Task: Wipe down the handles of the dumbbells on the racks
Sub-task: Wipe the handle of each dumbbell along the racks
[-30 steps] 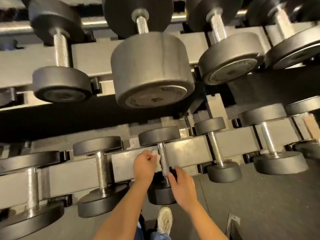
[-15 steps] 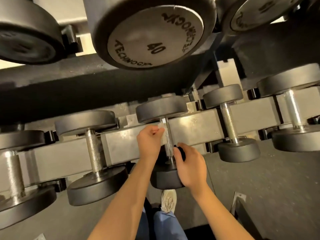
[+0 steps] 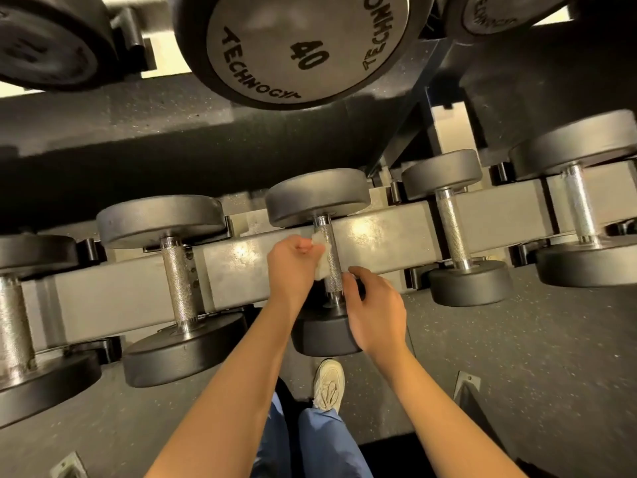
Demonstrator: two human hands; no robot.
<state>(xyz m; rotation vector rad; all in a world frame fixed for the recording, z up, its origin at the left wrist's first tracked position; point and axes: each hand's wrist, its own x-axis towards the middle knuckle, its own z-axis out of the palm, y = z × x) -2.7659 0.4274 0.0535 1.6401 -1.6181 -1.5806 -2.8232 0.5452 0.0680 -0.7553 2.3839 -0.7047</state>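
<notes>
White wipe (image 3: 321,260), pinched by the left hand (image 3: 291,267), presses on the dumbbell (image 3: 317,196) handle (image 3: 332,251); the right hand (image 3: 375,312) curls its fingers round the handle's lower end

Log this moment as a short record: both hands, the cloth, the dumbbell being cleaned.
left hand: pinches the cloth against the handle's left side
right hand: at the handle's near end, over the near weight; grip unclear
handle: knurled metal, mostly bare
dumbbell: seated on the lower rack
overhead: big dumbbell marked 40
</notes>
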